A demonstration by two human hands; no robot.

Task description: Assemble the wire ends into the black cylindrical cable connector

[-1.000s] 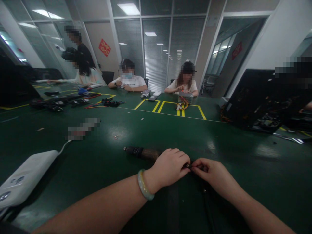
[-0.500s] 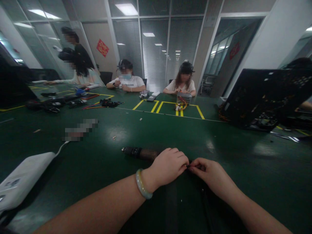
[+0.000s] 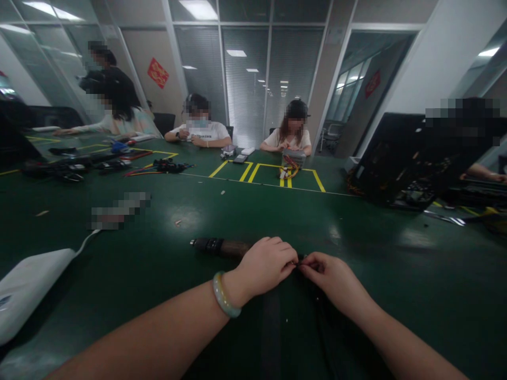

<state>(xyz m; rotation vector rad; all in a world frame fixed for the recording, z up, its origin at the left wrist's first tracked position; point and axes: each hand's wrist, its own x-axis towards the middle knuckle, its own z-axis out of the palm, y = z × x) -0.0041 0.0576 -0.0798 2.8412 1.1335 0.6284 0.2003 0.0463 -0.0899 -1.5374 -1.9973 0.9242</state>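
Observation:
A dark electric screwdriver (image 3: 232, 248), with a brown grip, black collar and metal tip, lies across the green table, pointing left. My left hand (image 3: 266, 262), a pale green bangle on its wrist, closes over the rear part of the screwdriver and hides it. Close beside it, my right hand (image 3: 327, 269) is shut in a pinch, its fingertips almost touching my left fingertips. A small dark piece shows between the two hands; its kind is too small to tell. Below them, a thin dark strip like a cable (image 3: 318, 306) runs toward me.
A white power bank-like box (image 3: 35, 285) with a cord lies at left. Wire bundles (image 3: 170, 166) are farther back. A large black panel (image 3: 390, 163) stands at right, with tweezers-like metal pieces (image 3: 446, 218) near it. Several people sit or stand across the table (image 3: 158, 285).
The whole view has shifted, so the scene sits slightly farther left. My hands keep nearly the same pose, fingertips together by the screwdriver's rear end.

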